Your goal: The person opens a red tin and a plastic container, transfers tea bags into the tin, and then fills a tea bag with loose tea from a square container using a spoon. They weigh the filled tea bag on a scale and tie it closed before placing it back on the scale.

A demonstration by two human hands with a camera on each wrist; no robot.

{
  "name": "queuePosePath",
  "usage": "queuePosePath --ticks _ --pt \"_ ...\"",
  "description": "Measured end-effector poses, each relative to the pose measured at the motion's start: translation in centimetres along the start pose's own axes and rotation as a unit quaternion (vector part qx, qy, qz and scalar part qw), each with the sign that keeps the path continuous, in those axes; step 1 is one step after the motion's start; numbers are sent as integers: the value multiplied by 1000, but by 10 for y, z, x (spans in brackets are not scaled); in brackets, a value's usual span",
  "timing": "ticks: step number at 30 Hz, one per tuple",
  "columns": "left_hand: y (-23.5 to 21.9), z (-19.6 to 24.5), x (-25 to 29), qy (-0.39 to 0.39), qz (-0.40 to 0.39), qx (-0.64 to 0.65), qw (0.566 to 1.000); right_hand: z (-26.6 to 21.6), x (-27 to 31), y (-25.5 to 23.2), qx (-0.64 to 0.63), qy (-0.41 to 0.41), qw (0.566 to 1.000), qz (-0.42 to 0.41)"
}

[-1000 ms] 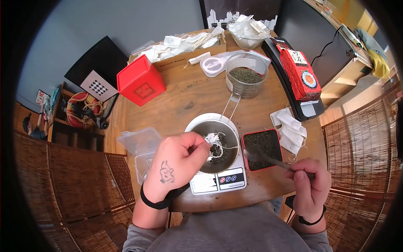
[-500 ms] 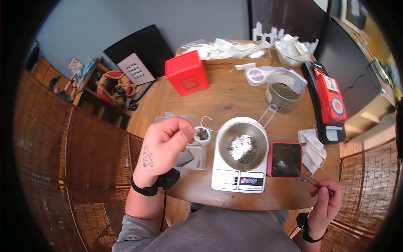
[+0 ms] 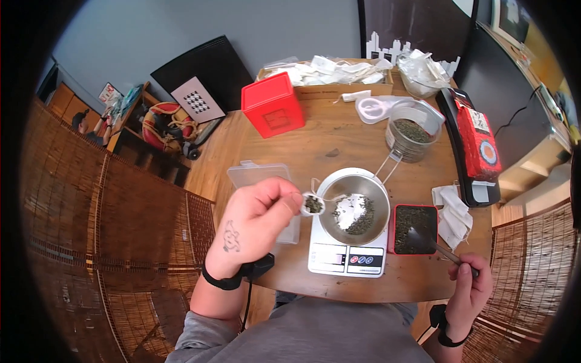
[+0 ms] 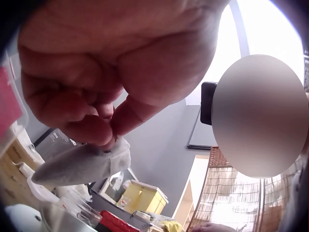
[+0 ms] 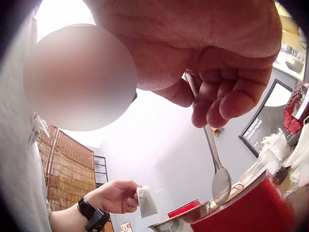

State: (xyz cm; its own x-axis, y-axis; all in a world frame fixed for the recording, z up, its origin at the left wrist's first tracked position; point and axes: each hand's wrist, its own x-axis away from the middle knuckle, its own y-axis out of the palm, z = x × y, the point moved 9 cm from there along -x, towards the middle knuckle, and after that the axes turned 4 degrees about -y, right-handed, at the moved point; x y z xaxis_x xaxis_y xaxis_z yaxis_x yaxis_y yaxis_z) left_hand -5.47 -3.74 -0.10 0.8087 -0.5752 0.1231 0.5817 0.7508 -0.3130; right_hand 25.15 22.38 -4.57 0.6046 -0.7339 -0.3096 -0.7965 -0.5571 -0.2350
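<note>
Pinched at its rim by my left hand (image 3: 251, 215), a small white drawstring tea bag (image 3: 313, 206) gapes upward with dark leaves showing inside. In the left wrist view the tea bag (image 4: 79, 166) hangs from thumb and fingertips. It overlaps the left rim of a steel pan (image 3: 381, 209) with loose leaves in its bottom. The pan stands on a white kitchen scale (image 3: 316, 261). My right hand (image 3: 471, 281) grips a metal spoon (image 3: 449, 254) by its handle. The spoon's bowl lies over the dark leaves in a red square tin (image 3: 436, 233).
A clear plastic case (image 3: 257, 174) lies behind my left hand. White bags (image 3: 452, 218) lie right of the tin. Behind stand a red lidded box (image 3: 272, 109), a clear tub of leaves (image 3: 417, 148), a carton (image 3: 339, 91) of white bags and a red packet (image 3: 481, 142) on a black appliance.
The left hand with the tea bag went from over the pan out to its left, then partly back right. The head view swung. The spoon stays over the tin.
</note>
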Motion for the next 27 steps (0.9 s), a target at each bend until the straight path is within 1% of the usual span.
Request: queuePosePath --ticks 1,2,3,4,5,6,7,8,9,10,11,12,13,14,15,16,18,19,20,21,22,23,25,26,27 --pt "10 -1 -3 -10 -5 -29 1000 7 0 0 -7 22 1000 -4" --pt "19 1 -6 -9 -10 -29 999 15 0 0 -16 44 999 -8" --pt "30 7 -9 6 -17 -72 997 23 0 2 -33 67 997 -5" --pt "39 14 -12 22 -24 -115 993 28 1 2 -33 69 997 -1" --pt "46 23 -16 28 -28 -157 987 36 2 4 -39 84 996 -13" --pt "52 19 -20 28 -33 -158 986 44 5 6 -45 100 994 -25" --pt "60 16 -24 67 -43 -185 979 57 9 5 -50 147 987 -32" --pt "67 17 -26 106 -53 -211 970 58 9 1 -48 150 987 -27" --pt "71 17 -26 95 -58 -214 970 43 2 2 32 80 995 -52" --pt "73 20 -27 96 -63 -212 970 27 -4 4 114 10 990 -77" --pt "72 20 -27 79 -66 -203 974 16 -9 2 148 4 986 -74" --pt "71 18 -28 61 -68 -192 977 11 -12 -1 152 6 986 -73" --pt "71 18 -29 60 -71 -189 978 -1 -14 -4 234 -42 969 -65" --pt "70 17 -31 57 -71 -183 979 -15 -17 -6 313 -89 944 -58" --pt "70 16 -32 53 -73 -178 980 -29 -20 -3 319 -104 939 -79" --pt "71 15 -31 55 -79 -177 979 -42 -24 -2 323 -100 938 -76" --pt "72 12 -29 52 -75 -164 982 -70 -21 46 295 -165 909 -243" --pt "73 11 -28 56 -84 -163 981 -84 -25 66 294 -200 905 -233" --pt "73 6 -27 36 -92 -160 982 -96 -29 88 294 -236 899 -222" --pt "72 2 -26 15 -98 -156 983 -99 -39 107 296 -247 900 -203" --pt "73 1 -25 17 -101 -153 983 -99 -47 124 298 -259 900 -187" --pt "73 2 -23 21 -102 -144 984 -93 -52 137 302 -259 898 -188" --pt "71 -1 -21 24 -99 -129 986 -86 -52 164 340 -306 866 -200" --pt "72 1 -21 58 -95 -137 984 -82 -51 168 342 -308 863 -208" --pt "73 3 -18 89 -91 -145 981 -71 -48 176 373 -298 843 -248"
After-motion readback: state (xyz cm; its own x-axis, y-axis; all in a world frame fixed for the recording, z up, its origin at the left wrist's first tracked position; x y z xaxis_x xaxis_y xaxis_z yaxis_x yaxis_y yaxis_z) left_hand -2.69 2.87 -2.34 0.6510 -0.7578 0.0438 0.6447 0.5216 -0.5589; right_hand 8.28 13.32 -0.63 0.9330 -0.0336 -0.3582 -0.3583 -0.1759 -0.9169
